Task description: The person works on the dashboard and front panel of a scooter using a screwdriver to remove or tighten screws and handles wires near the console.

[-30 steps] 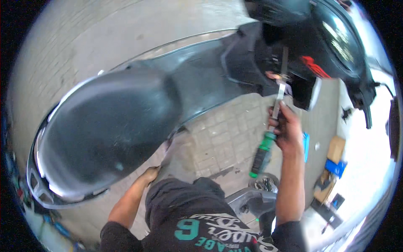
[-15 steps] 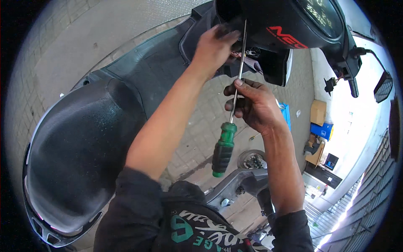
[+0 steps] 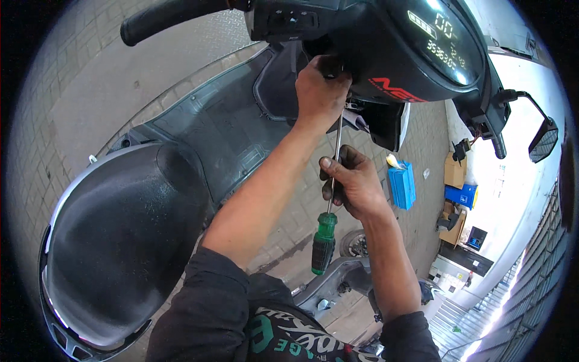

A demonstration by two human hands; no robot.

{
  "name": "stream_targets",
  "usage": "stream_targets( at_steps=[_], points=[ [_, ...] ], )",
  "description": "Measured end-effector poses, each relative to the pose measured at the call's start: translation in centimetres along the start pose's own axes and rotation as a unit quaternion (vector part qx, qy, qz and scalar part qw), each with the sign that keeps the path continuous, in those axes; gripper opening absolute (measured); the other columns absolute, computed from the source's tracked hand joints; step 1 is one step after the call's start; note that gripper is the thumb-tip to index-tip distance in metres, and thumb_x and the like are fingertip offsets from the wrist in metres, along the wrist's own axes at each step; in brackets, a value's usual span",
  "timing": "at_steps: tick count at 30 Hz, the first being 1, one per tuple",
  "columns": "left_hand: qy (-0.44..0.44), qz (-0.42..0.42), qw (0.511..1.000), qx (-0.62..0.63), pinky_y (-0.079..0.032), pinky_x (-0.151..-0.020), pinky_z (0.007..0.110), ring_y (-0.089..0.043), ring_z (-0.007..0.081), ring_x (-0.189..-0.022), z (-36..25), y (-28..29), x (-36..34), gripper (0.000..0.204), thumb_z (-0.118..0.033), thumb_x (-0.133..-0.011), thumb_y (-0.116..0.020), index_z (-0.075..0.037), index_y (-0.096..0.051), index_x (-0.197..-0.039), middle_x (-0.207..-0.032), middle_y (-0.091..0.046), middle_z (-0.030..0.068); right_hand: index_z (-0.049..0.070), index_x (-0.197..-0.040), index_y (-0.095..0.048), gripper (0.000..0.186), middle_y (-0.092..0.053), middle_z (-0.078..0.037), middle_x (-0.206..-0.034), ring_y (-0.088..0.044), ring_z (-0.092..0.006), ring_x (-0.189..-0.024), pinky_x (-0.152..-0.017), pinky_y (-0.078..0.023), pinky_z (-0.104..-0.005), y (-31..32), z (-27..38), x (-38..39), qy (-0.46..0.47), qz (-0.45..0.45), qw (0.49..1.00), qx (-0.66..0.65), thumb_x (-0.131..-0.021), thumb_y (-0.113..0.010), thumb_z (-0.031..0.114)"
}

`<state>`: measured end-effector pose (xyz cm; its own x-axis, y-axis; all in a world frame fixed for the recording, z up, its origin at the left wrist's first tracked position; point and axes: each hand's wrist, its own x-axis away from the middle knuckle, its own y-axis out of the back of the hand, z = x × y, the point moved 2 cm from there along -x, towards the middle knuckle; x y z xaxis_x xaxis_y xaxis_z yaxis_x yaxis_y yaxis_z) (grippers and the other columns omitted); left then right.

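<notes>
My right hand pinches a screwdriver by its metal shaft, and the green and black handle hangs below the fingers. The shaft runs upward, and its tip is hidden behind my left hand. That hand is closed, its blackened fingers curled in under the dark handlebar cover of a scooter. What those fingers hold, if anything, is hidden. An open front compartment shows just right of the shaft's upper part.
The scooter's black seat and grey footboard lie to the left. A handlebar grip juts out at upper left, and a mirror at right. On the paved floor sit a blue box and cardboard boxes.
The view has shifted, so more of the handlebar and display shows. My left hand has closed in under the cover by the screwdriver's upper shaft. The right hand still pinches the shaft.
</notes>
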<state>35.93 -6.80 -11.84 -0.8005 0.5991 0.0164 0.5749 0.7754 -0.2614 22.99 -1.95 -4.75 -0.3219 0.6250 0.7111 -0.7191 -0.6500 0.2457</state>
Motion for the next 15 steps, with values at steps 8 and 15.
stream_targets(
  at_steps=[8, 15],
  points=[
    [0.067, 0.034, 0.996, -0.043, -0.046, -0.062, 0.033, -0.061, 0.0242, -0.067, -0.3, 1.6, 2.8, 0.023, -0.012, -0.07, -0.059, 0.001, -0.054, -0.089, -0.074, -0.061, 0.0146, -0.002, -0.077, -0.049, 0.023, -0.053, -0.007, -0.056, -0.054, -0.0138, -0.043, -0.037, -0.039, -0.0269, -0.1, -1.4, 1.6, -0.025, 0.001, 0.983, 0.18, -0.08, -0.061, 0.017],
    [0.378, -0.043, 0.917, -0.124, -0.047, -0.062, 0.036, -0.06, 0.0273, -0.066, 21.2, 4.1, 12.3, 0.02, -0.013, -0.069, -0.061, 0.002, -0.053, -0.08, -0.069, -0.059, 0.0164, -0.003, -0.083, -0.052, 0.028, -0.057, -0.011, -0.062, -0.058, -0.0193, -0.049, -0.047, -0.045, -0.0334, 0.8, -15.4, -0.5, -0.153, 0.034, 0.96, 0.232, -0.083, -0.057, 0.025]
  ],
)
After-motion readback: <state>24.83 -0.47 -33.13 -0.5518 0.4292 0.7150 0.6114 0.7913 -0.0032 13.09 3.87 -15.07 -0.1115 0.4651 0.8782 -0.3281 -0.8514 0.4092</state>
